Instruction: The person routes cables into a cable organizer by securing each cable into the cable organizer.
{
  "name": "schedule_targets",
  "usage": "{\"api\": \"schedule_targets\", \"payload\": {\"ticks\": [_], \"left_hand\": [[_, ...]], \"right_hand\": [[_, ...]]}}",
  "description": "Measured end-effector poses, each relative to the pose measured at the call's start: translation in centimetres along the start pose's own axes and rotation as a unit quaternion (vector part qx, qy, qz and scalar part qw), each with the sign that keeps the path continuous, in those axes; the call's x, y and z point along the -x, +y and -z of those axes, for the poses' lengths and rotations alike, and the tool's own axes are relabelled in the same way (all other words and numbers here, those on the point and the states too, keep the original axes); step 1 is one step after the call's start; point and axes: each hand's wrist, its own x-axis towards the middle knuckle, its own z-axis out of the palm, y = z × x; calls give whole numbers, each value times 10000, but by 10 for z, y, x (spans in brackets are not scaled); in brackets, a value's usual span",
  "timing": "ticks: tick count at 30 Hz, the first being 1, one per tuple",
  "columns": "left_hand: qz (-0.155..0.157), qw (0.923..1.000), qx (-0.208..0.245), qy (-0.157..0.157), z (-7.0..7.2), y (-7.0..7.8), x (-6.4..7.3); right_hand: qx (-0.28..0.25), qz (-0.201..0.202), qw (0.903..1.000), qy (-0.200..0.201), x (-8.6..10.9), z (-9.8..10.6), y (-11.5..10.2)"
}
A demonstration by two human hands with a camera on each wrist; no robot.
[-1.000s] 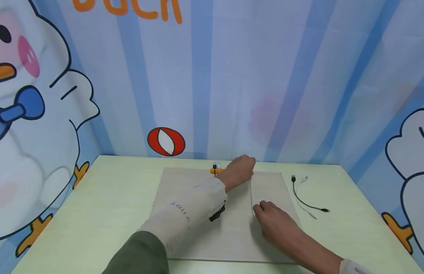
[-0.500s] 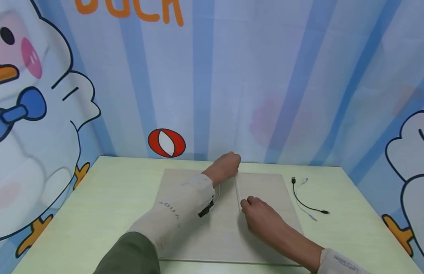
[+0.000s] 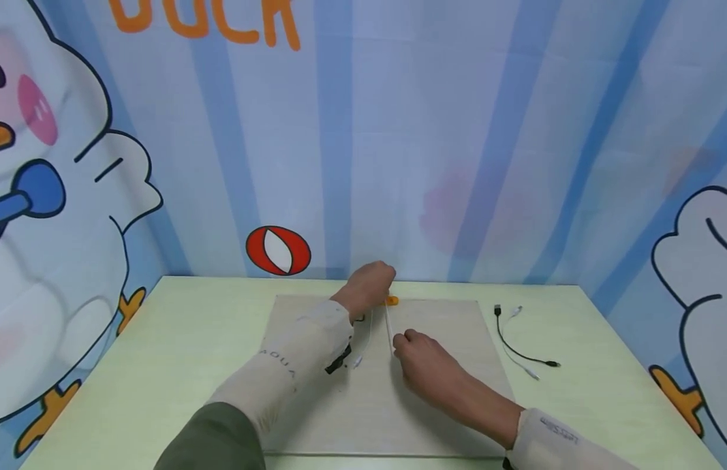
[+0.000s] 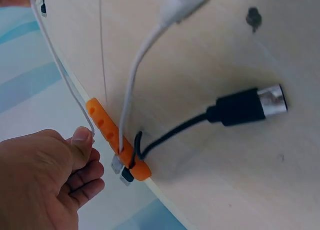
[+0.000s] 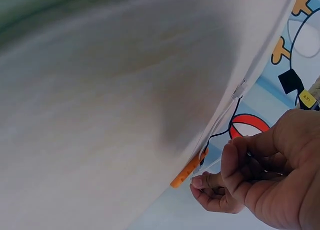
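Observation:
Between my two hands runs a thin white cable, pulled fairly straight. My left hand pinches its far end with thumb and fingertips, just beside the orange cable holder. Nearer to me, my right hand pinches the same cable in curled fingers. The holder sits at the board's far edge; my left hand partly hides it in the head view. A second white cable and a black cable sit in slots at one end of the holder. Other slots show as notches along it.
A beige board lies on the pale green table. To its right, a loose black cable lies crossed with a loose white cable. A striped backdrop with cartoon ducks stands behind and beside the table.
Both hands have moved left with the white cable held between them. The left hand now covers the holder's left part, and the holder's right end shows beside it.

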Motion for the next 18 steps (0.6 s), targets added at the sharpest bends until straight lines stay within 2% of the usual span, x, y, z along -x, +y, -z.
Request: {"api": "schedule_targets", "payload": {"ticks": [2,6,9,13,14,16,18], "left_hand": [[8,9999,-111,-62,13,8,12],[-28,9996,-272,-79,17,7,16],[-93,9991,-392,-107,11,-2,6],[-198,9980,-604,-43,-16,-22,-21],[-201,9981,-579,-58,-21,-26,-26],[-195,9983,-549,-70,-29,-31,-33],[-182,9986,-492,-99,-28,-31,-34]], "right_hand": [[-176,-98,9998,-77,-4,1,-3],[-86,-217,9995,-226,-10,-10,-2],[163,-258,9990,-323,-12,-16,-2],[204,-285,9986,-401,-14,-18,-3],[181,-250,9987,-407,-13,-8,-9],[92,-227,9988,-422,-14,-9,-10],[113,-219,9986,-462,-15,-10,-11]]}}
